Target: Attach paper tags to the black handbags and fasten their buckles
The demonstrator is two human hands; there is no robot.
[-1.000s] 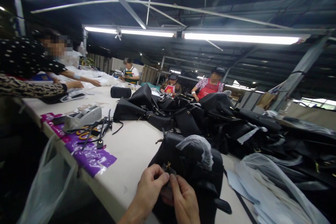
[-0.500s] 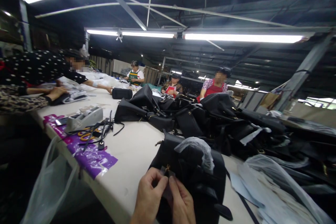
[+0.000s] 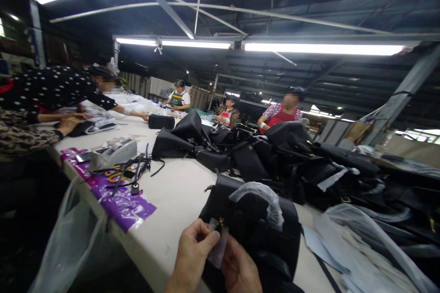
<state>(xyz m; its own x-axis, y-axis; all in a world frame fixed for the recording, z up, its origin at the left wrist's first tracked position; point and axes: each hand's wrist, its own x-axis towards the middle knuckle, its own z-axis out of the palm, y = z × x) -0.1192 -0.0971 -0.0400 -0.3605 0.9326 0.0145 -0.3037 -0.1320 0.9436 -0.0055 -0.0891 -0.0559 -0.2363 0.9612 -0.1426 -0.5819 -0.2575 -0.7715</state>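
Note:
A black leather-look bag (image 3: 290, 242) lies on the table in front of me. Its handle (image 3: 263, 192) is wrapped in translucent plastic. At the bag's near left side is a gold zipper pull (image 3: 220, 223), with a small clear plastic strip (image 3: 217, 252) around or behind it. My left hand (image 3: 192, 247) pinches the strip between thumb and forefinger, just below the pull. My right hand (image 3: 240, 265) is close by on the strip's right side, fingers curled in; whether they grip its edge is hidden.
Black bags (image 3: 247, 155) are heaped beyond mine and to the right. On the left lie a grey tape dispenser (image 3: 115, 155), yellow-handled scissors (image 3: 115, 174), black straps (image 3: 139, 171) and purple plastic (image 3: 123, 206). Pale sheets (image 3: 347, 247) lie at right. Co-workers (image 3: 285, 110) are around the table.
My right hand has moved slightly down and right from the zipper pull, its pinch loosened. More of the plastic strip shows below my left thumb. The view has shifted a little.

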